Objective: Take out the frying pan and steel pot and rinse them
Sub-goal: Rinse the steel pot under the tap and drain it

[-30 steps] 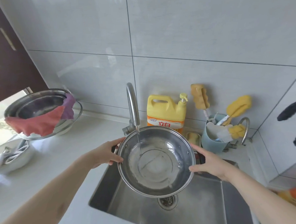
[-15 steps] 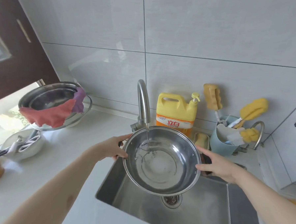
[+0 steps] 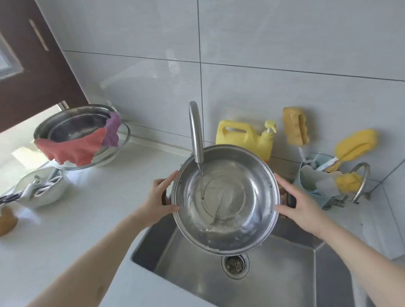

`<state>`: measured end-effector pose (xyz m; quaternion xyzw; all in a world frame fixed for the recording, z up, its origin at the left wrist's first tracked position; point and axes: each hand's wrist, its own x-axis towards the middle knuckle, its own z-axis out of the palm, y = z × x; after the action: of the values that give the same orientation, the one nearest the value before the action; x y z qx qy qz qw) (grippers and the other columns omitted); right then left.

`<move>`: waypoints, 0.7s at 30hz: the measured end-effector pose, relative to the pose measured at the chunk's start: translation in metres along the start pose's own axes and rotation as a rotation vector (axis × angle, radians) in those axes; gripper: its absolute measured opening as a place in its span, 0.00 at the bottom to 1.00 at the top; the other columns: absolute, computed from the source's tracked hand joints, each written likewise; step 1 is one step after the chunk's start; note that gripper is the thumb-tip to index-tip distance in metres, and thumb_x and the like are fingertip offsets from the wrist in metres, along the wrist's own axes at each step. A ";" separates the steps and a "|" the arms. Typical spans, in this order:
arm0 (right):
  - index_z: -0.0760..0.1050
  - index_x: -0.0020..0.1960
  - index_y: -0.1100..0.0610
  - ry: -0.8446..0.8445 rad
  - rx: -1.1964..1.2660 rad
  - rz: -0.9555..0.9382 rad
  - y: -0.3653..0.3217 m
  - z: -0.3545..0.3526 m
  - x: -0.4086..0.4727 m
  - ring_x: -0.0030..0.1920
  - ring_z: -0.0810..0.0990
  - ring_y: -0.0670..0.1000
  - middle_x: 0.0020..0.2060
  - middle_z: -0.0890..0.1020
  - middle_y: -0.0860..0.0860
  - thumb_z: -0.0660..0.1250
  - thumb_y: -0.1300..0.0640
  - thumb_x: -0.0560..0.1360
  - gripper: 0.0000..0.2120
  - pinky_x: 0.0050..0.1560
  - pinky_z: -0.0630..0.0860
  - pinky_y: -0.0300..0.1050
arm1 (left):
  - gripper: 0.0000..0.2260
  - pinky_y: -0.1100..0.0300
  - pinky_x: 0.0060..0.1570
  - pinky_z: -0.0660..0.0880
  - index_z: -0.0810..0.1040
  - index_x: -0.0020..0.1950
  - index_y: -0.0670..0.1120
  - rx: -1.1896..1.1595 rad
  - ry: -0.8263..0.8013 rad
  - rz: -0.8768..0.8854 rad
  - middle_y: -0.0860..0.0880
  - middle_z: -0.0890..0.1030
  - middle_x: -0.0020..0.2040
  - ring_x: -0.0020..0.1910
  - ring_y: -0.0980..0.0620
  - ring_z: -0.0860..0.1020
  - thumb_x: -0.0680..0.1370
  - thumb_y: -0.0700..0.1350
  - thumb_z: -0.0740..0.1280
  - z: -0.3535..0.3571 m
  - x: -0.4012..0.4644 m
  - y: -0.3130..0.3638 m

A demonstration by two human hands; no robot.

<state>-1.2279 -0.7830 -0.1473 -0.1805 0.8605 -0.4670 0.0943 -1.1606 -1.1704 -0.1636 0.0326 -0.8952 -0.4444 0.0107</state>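
The steel pot hangs over the sink, tilted toward me, under the faucet. A thin stream of water runs from the spout into the pot and pools at its lower edge. My left hand grips the dark handle on the pot's left side. My right hand holds the dark handle on its right side. No frying pan shows in this view.
On the counter at left stand stacked metal bowls draped with a red and purple cloth, and a white bowl with utensils. A yellow detergent bottle and a blue holder with sponge brushes stand behind the sink. The drain lies below the pot.
The pot has tilted more toward me under the running water, and the water has gathered at its lower side. Both hands keep their hold on the handles.
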 end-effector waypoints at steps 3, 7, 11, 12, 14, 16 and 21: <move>0.55 0.68 0.22 0.027 -0.097 -0.074 0.001 -0.027 0.001 0.42 0.74 0.49 0.45 0.71 0.57 0.72 0.62 0.73 0.43 0.50 0.71 0.35 | 0.45 0.82 0.53 0.61 0.52 0.75 0.59 -0.021 -0.005 0.027 0.49 0.66 0.59 0.53 0.60 0.70 0.65 0.48 0.74 0.024 0.000 -0.001; 0.55 0.66 0.22 0.022 -0.135 -0.114 0.018 -0.051 -0.003 0.33 0.70 0.44 0.37 0.64 0.50 0.72 0.65 0.73 0.45 0.45 0.70 0.33 | 0.45 0.79 0.58 0.58 0.51 0.75 0.63 -0.030 -0.080 0.015 0.47 0.64 0.65 0.61 0.55 0.67 0.68 0.46 0.76 0.048 0.003 0.003; 0.55 0.68 0.23 0.008 -0.177 -0.097 0.040 -0.062 -0.013 0.37 0.73 0.48 0.45 0.73 0.56 0.73 0.63 0.72 0.45 0.45 0.70 0.32 | 0.43 0.79 0.50 0.67 0.51 0.77 0.59 -0.045 -0.133 0.013 0.48 0.63 0.65 0.48 0.58 0.73 0.72 0.36 0.73 0.070 0.003 0.012; 0.56 0.70 0.25 0.006 -0.172 -0.089 0.045 -0.063 -0.015 0.41 0.75 0.51 0.51 0.75 0.58 0.73 0.62 0.73 0.43 0.47 0.71 0.32 | 0.43 0.77 0.50 0.69 0.52 0.77 0.60 -0.053 -0.130 0.014 0.48 0.63 0.65 0.47 0.56 0.74 0.73 0.36 0.73 0.074 0.004 0.011; 0.57 0.73 0.32 0.009 -0.155 -0.074 0.052 -0.063 -0.019 0.54 0.75 0.60 0.61 0.74 0.58 0.73 0.63 0.73 0.42 0.52 0.69 0.28 | 0.43 0.75 0.51 0.70 0.53 0.77 0.61 -0.048 -0.099 0.033 0.48 0.64 0.65 0.47 0.54 0.74 0.72 0.36 0.73 0.079 0.006 0.012; 0.54 0.73 0.30 0.015 -0.176 -0.079 0.056 -0.059 -0.020 0.59 0.73 0.60 0.60 0.73 0.56 0.73 0.62 0.73 0.44 0.54 0.66 0.24 | 0.43 0.74 0.52 0.70 0.54 0.77 0.61 -0.032 -0.057 0.066 0.48 0.64 0.64 0.48 0.52 0.74 0.72 0.36 0.73 0.081 0.008 0.011; 0.46 0.70 0.25 0.005 -0.227 -0.134 0.052 -0.037 -0.018 0.49 0.72 0.41 0.49 0.70 0.47 0.72 0.59 0.74 0.46 0.53 0.64 0.25 | 0.47 0.71 0.53 0.71 0.52 0.70 0.76 0.011 0.087 0.193 0.49 0.64 0.61 0.54 0.59 0.71 0.69 0.39 0.74 0.072 0.004 -0.003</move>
<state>-1.2352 -0.7211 -0.1707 -0.2457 0.8940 -0.3724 0.0399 -1.1681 -1.1151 -0.2100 -0.0344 -0.8953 -0.4344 0.0921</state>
